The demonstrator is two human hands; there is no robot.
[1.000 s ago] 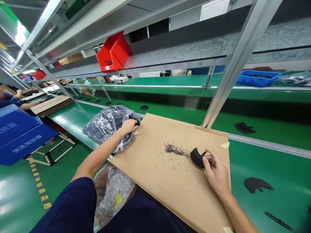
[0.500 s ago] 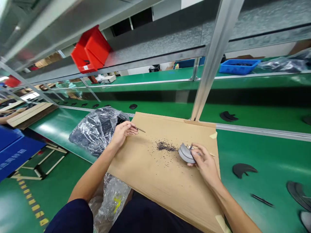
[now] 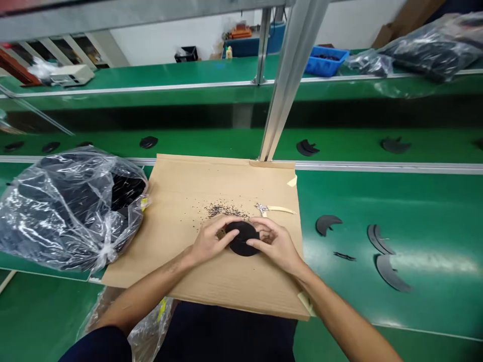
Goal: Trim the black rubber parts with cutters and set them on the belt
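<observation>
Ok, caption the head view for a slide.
Left hand and right hand hold a black part over cardboard, with pliers and black bits lying beyond.

left hand [image 3: 212,238] + right hand [image 3: 278,245]: hold black part [image 3: 243,242] between them | cardboard [image 3: 211,284]: beneath both | dark bits [image 3: 222,209], pliers [image 3: 279,208]: just beyond hands | plastic bag [image 3: 56,201]: left of left hand

Left hand [image 3: 215,240] has left the bag [image 3: 64,211]; joins black part [image 3: 243,238].

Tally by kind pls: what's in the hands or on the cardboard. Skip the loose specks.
Black rounded piece, held between left hand and right hand: 1
Pliers with pale handles: 1
Pale yellow tape pieces, right edge: 2
Total: 4
</observation>
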